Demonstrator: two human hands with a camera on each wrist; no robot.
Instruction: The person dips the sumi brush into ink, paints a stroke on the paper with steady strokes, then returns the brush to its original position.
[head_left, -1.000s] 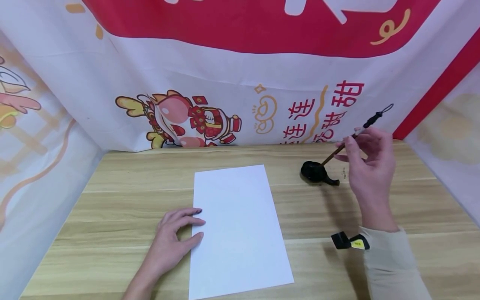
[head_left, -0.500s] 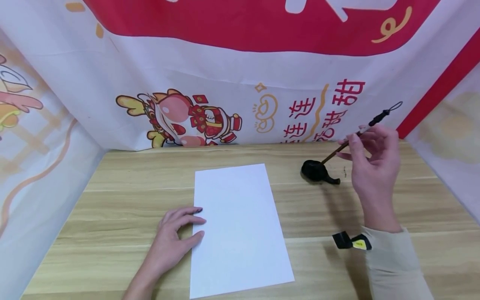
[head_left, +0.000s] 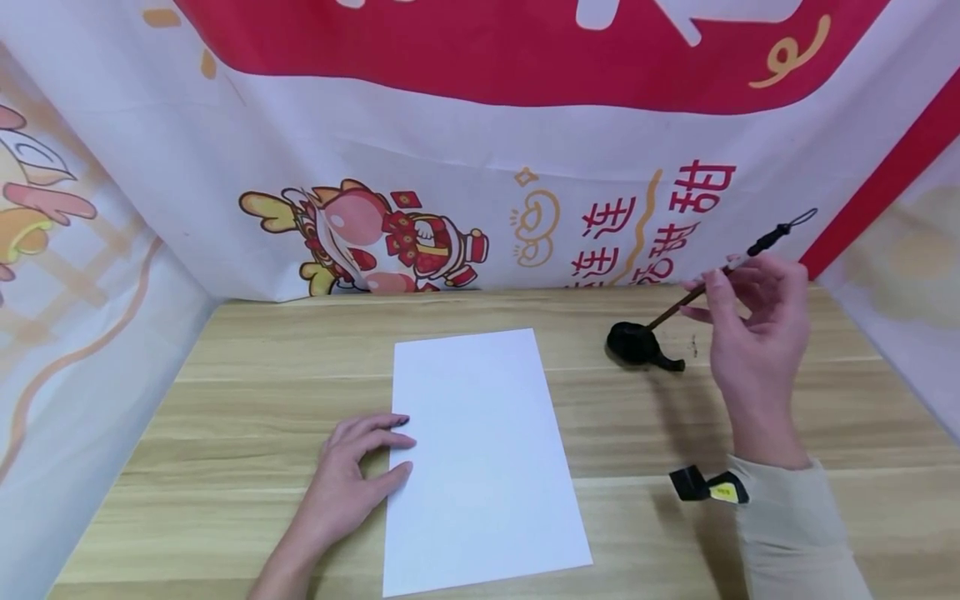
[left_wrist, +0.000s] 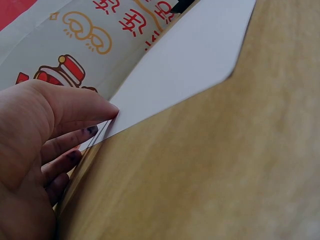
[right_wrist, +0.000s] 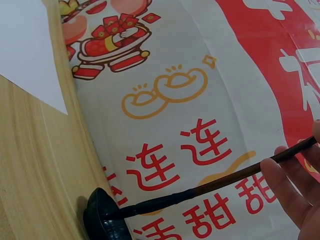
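Note:
My right hand (head_left: 759, 333) pinches a calligraphy brush (head_left: 693, 293) by its brown handle, which slants up to a black end with a cord loop. The brush's lower end reaches into a small black ink dish (head_left: 630, 343) with a curved tail; in the right wrist view the dark tip (right_wrist: 120, 214) sits at the dish's wet inside. My left hand (head_left: 352, 471) rests at the left edge of a blank white sheet of paper (head_left: 480, 467), thumb and fingertips on it. Dark stains mark some left fingertips (left_wrist: 90, 131) in the left wrist view.
The wooden table (head_left: 225, 450) carries the paper in front and the ink dish at the right. A printed cloth (head_left: 420, 133) hangs along the back edge, with more cloth at both sides. Small dark marks (head_left: 693, 346) lie right of the dish.
The right hand has shifted slightly right, drawing the brush a little toward the dish's right rim. The left hand and paper stay put; the head view has moved slightly.

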